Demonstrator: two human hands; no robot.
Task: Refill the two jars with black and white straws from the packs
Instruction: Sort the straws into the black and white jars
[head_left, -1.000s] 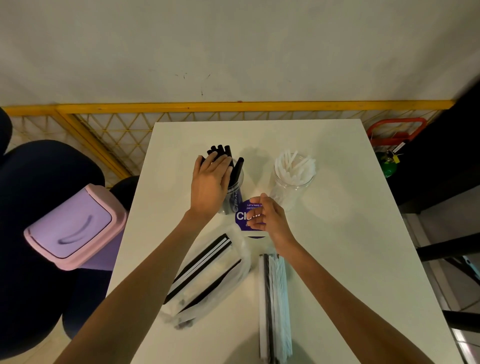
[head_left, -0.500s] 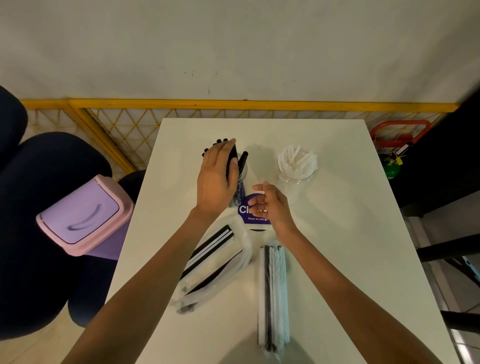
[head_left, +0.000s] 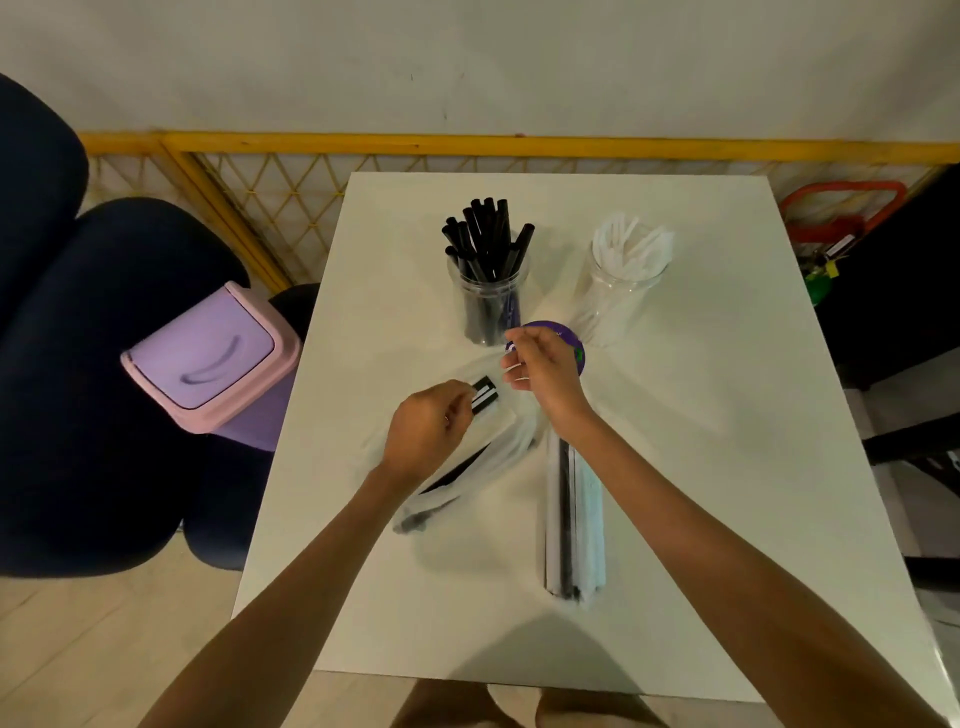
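Near the middle of the white surface (head_left: 727, 415) I see both hands at the mouth of a clear pack (head_left: 485, 460) (a thin plastic bag lying slantwise); the left hand (head_left: 426, 431) has its fingers curled and pinches the black and white straw ends (head_left: 484, 393) that poke out of that pack; the right hand (head_left: 545, 374) is just beyond it, fingers curled above a round purple label (head_left: 577, 349); a thin white edge shows at its fingertips, but I cannot tell whether it grips anything. A second pack (head_left: 571, 519), with dark and white straws inside, lies lengthwise beside the right forearm, its far end hidden under the wrist. Farther off, a clear jar (head_left: 488, 312) stands upright with black straws (head_left: 485, 234) rising above its rim; a second clear jar (head_left: 621, 291) stands to its right, apart from it, holding white straws (head_left: 631, 244). Off the left edge of the surface sit a bin with a lilac lid (head_left: 208, 353) and a dark blue chair (head_left: 104, 389); a yellow fence (head_left: 467, 143) runs along the wall behind.
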